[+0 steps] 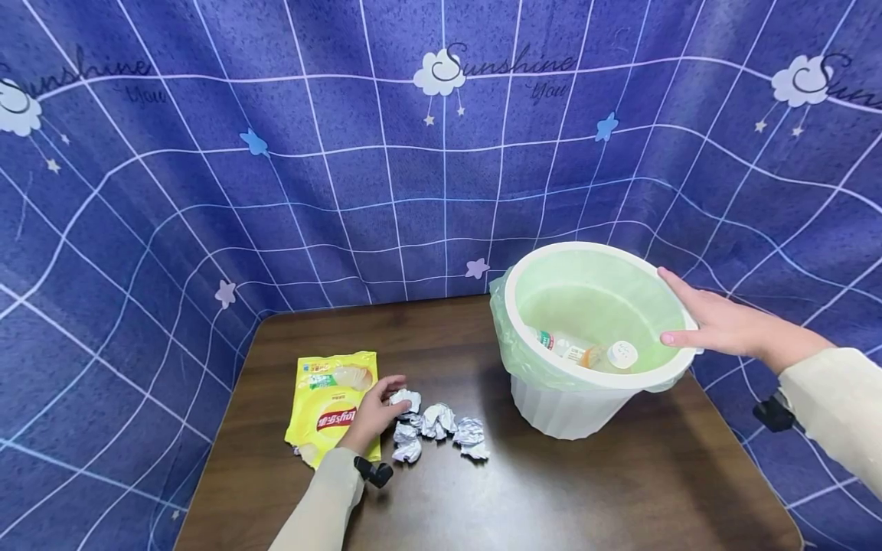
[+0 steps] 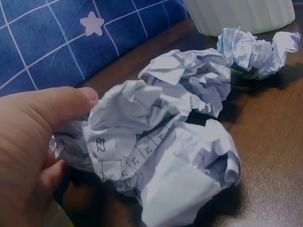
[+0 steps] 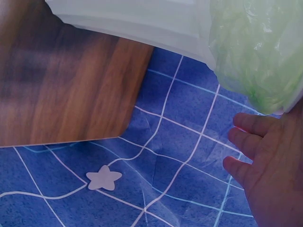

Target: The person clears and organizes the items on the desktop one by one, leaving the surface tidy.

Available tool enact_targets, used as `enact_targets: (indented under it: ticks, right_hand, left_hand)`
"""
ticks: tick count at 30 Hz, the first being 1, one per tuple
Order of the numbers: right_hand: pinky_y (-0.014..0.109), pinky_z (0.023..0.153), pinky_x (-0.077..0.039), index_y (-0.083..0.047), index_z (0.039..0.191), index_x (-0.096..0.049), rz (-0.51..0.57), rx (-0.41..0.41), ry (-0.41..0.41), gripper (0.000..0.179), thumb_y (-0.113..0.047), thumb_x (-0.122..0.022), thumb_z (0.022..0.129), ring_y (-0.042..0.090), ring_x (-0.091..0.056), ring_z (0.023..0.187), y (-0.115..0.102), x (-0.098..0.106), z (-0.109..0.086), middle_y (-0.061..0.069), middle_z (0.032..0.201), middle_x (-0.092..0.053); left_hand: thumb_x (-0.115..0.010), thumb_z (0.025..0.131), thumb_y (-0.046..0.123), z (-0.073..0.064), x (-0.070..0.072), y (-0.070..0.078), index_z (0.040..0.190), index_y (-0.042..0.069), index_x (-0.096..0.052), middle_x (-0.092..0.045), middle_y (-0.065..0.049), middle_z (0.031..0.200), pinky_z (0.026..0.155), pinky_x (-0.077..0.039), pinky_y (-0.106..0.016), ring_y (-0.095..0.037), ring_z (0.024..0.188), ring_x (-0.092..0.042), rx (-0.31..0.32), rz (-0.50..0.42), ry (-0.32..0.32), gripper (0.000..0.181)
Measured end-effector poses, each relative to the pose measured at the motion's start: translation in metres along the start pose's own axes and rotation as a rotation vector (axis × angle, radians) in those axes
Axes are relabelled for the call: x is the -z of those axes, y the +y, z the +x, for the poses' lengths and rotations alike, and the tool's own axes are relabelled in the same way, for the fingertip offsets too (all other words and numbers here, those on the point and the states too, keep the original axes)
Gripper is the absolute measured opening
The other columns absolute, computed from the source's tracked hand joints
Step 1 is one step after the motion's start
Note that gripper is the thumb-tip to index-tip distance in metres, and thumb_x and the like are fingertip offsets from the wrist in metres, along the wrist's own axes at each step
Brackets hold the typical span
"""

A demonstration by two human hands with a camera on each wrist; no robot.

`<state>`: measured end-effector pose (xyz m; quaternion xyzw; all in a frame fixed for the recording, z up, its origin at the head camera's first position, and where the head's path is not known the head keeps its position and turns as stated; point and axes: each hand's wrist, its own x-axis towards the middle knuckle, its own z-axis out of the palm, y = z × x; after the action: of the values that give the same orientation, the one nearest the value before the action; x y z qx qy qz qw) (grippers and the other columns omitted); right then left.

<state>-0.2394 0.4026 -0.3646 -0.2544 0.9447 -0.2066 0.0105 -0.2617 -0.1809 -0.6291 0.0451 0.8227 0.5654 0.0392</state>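
My left hand (image 1: 375,417) is at the cluster of crumpled paper balls, its thumb and fingers pinching the nearest paper ball (image 1: 405,399). In the left wrist view, the thumb (image 2: 71,101) lies against this printed ball, with the other fingers mostly hidden behind it. Beside it lie more crumpled paper balls (image 1: 438,422), the farthest crumpled ball (image 1: 471,436) toward the bin. My right hand (image 1: 723,321) holds the right rim of a white trash bin (image 1: 568,409), tilted on the table. In the right wrist view, several fingers (image 3: 251,142) show outside the bin, below its green liner bag (image 3: 260,52).
A yellow chip bag (image 1: 318,402) lies flat left of the paper, partly under the left forearm. Inside the bin are plastic bottles (image 1: 568,348), one with a white cap (image 1: 623,354). A blue patterned curtain (image 1: 413,191) hangs behind the brown table (image 1: 441,505).
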Motion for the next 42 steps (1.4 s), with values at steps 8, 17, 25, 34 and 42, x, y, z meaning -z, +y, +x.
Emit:
enact_targets:
  ticks: [8, 17, 25, 34, 42]
  right_hand:
    - [0.002, 0.091, -0.028, 0.003, 0.159, -0.005, 0.004, -0.009, -0.006, 0.109, -0.028, -0.078, 0.085, 0.031, -0.058, 0.112, 0.0, 0.001, 0.0, 0.031, 0.135, -0.055]
    - [0.012, 0.091, -0.038, 0.002, 0.16, -0.004, -0.002, -0.036, -0.015, 0.11, -0.029, -0.078, 0.085, 0.031, -0.058, 0.113, 0.002, 0.001, -0.001, 0.031, 0.137, -0.052]
    - [0.012, 0.092, -0.039, 0.002, 0.16, -0.004, 0.006, -0.031, -0.019, 0.109, -0.03, -0.077, 0.085, 0.033, -0.058, 0.115, 0.002, 0.001, -0.001, 0.031, 0.14, -0.05]
    - [0.014, 0.093, -0.039, 0.003, 0.159, -0.005, -0.003, -0.022, -0.015, 0.109, -0.03, -0.077, 0.085, 0.033, -0.058, 0.116, 0.0, 0.001, 0.0, 0.032, 0.14, -0.05]
    - [0.022, 0.093, -0.044, 0.004, 0.159, -0.006, -0.02, -0.023, -0.01, 0.109, -0.03, -0.078, 0.085, 0.034, -0.059, 0.115, -0.002, 0.001, -0.001, 0.031, 0.138, -0.052]
  left_hand:
    - [-0.078, 0.088, 0.011, 0.006, 0.004, 0.003, 0.126, 0.005, -0.068, -0.069, -0.013, 0.123, 0.101, -0.048, -0.048, -0.028, 0.115, -0.062, -0.017, 0.073, 0.065, 0.04]
    - [-0.078, 0.087, 0.005, 0.022, 0.015, 0.03, 0.128, 0.0, -0.066, -0.067, -0.021, 0.125, 0.102, -0.047, -0.043, -0.029, 0.115, -0.062, -0.083, 0.022, 0.101, 0.043]
    - [-0.076, 0.085, -0.003, 0.047, 0.018, 0.073, 0.129, -0.003, -0.063, -0.066, -0.028, 0.124, 0.102, -0.047, -0.041, -0.037, 0.116, -0.062, -0.175, -0.069, 0.146, 0.046]
    - [-0.076, 0.083, -0.008, 0.074, 0.02, 0.153, 0.127, -0.006, -0.063, -0.068, -0.029, 0.118, 0.089, -0.05, -0.022, -0.037, 0.109, -0.066, -0.278, -0.132, 0.187, 0.046]
    - [-0.078, 0.084, -0.001, 0.09, 0.018, 0.221, 0.127, -0.002, -0.063, -0.068, -0.026, 0.118, 0.091, -0.051, -0.028, -0.032, 0.106, -0.067, -0.348, -0.099, 0.164, 0.046]
